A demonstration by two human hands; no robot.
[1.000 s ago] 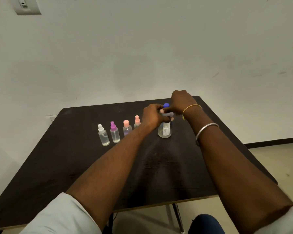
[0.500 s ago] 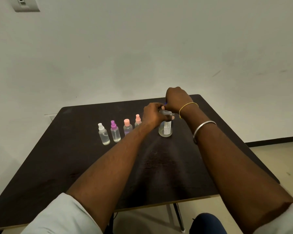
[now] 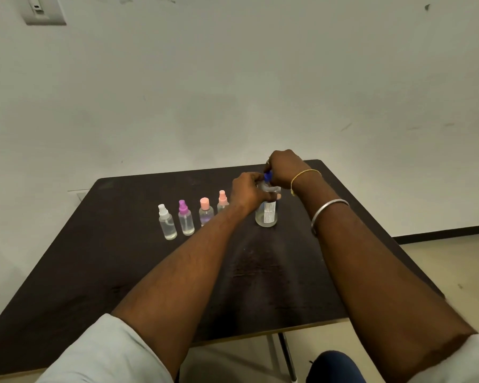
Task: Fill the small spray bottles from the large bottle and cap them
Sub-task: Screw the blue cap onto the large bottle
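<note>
Head view: the large bottle [image 3: 266, 214] stands upright at 1 o'clock on the dark bench [image 3: 94, 258]. The left hand [image 3: 246, 190] is clamped round its shoulder and the right hand [image 3: 284, 168] is curled over its blue cap [image 3: 267, 176]. At 11 o'clock four small spray bottles [image 3: 186, 219] stand in a row, all capped and seemingly holding clear liquid, so filling looks largely done. Whether the blue cap is going on or off cannot be told. Behind is a scuffed pale wall [image 3: 260, 78], with a switch plate [image 3: 43, 9] at 10 o'clock.

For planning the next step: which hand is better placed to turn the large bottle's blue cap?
Right, probably. The right hand curls over the blue cap from above; the left hand holds the large bottle just below, steadying it.
</note>
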